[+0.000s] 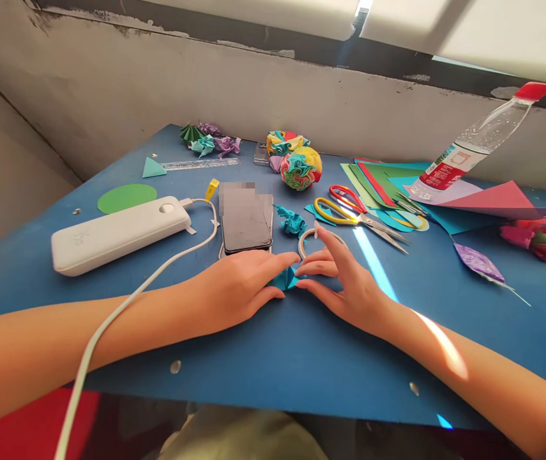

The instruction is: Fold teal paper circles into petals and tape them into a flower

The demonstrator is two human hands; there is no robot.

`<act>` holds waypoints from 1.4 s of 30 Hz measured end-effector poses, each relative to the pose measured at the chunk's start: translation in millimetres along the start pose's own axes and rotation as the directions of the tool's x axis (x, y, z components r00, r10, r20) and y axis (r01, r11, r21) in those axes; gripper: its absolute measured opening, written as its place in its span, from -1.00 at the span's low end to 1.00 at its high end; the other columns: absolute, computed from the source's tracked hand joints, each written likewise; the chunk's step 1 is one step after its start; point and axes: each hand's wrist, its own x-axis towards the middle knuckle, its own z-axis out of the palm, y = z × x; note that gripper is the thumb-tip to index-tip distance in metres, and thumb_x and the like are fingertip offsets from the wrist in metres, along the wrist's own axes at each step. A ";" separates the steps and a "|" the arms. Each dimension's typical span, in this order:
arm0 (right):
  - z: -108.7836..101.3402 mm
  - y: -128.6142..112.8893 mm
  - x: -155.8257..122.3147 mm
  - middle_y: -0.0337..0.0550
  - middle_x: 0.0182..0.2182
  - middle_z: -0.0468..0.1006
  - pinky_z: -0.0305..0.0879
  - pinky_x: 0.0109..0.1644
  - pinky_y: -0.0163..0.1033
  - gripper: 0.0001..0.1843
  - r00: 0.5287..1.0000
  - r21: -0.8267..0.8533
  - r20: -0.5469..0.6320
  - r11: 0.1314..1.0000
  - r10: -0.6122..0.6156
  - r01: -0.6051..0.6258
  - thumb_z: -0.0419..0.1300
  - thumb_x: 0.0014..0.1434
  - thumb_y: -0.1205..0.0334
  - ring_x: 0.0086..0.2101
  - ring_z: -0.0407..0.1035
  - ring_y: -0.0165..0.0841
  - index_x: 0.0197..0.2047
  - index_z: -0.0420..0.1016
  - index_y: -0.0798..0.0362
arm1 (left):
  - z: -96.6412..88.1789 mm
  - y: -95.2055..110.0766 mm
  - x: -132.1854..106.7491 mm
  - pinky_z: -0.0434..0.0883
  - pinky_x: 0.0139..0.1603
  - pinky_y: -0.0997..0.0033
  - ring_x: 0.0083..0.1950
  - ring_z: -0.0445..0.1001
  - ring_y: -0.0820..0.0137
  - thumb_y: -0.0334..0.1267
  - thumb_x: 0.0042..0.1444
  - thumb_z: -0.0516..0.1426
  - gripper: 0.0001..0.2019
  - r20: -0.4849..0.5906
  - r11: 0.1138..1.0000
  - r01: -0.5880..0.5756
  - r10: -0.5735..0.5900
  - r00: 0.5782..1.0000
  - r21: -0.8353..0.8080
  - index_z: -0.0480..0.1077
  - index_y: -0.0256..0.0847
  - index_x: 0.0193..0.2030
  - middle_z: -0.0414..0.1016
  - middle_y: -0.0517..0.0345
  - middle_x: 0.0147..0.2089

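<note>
Between my two hands a small piece of folded teal paper [284,280] lies on the blue table. My left hand [241,284] is closed on its left side, with the thumb in front and the fingers over the top. On the right edge, the thumb and fingertips of my right hand [344,275] pinch the same paper, while the index finger is raised. Just behind my fingers sit a crumpled-looking teal paper piece [292,222] and a roll of tape [307,241], partly hidden by my right hand. A phone [246,220] lies beyond my left hand.
A white power bank [119,236] stands at left, its white cable [158,262] crossing over my left forearm. Scissors [363,217], coloured paper sheets [397,172] and a plastic bottle [474,150] are at right. Paper balls [301,168] and a clear ruler [200,164] lie at the back.
</note>
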 end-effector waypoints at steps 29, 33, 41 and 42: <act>-3.4 -27.5 -3.6 -0.22 -0.30 0.55 0.34 -0.06 0.02 -0.11 0.981 0.104 -0.192 0.993 -0.032 0.052 0.12 0.14 0.50 -0.24 0.45 -0.22 0.36 -0.30 -0.18 | -7.8 25.3 6.4 0.36 -0.07 0.33 -0.05 0.34 0.33 -0.39 0.07 0.10 -0.58 0.086 0.805 0.261 -0.255 0.963 -0.532 0.14 -0.10 0.08 0.29 0.07 0.03; -2.9 -32.5 -2.9 -0.24 -0.32 0.54 0.35 -0.06 0.00 -0.12 0.973 0.221 -0.215 0.975 0.081 -0.032 0.13 0.12 0.52 -0.26 0.44 -0.26 0.34 -0.24 -0.16 | -5.0 24.0 10.9 0.40 -0.19 0.32 -0.19 0.39 0.39 -0.43 0.02 0.10 -0.55 0.282 0.454 0.430 -0.357 0.890 -0.781 0.10 -0.09 0.06 0.34 0.16 -0.18; -9.7 -38.0 -3.0 -0.09 -0.19 0.45 0.38 -0.14 -0.13 -0.41 0.963 0.067 -0.263 0.997 0.053 -0.037 0.21 0.08 0.47 -0.21 0.39 -0.29 0.15 0.22 -0.06 | -0.6 23.1 14.3 0.40 -0.15 0.33 -0.19 0.40 0.38 -0.38 -0.04 0.18 -0.71 0.287 0.280 0.455 -0.481 0.829 -0.845 0.25 -0.24 -0.15 0.37 0.15 -0.27; -12.7 -38.8 -2.5 -0.08 -0.21 0.42 0.38 -0.18 -0.16 -0.53 0.959 0.013 -0.283 1.000 0.022 -0.019 0.22 0.07 0.47 -0.22 0.38 -0.30 0.05 0.33 -0.05 | -0.3 22.4 13.8 0.40 -0.15 0.33 -0.19 0.40 0.37 -0.37 -0.04 0.18 -0.70 0.280 0.295 0.459 -0.489 0.826 -0.838 0.25 -0.23 -0.14 0.37 0.16 -0.27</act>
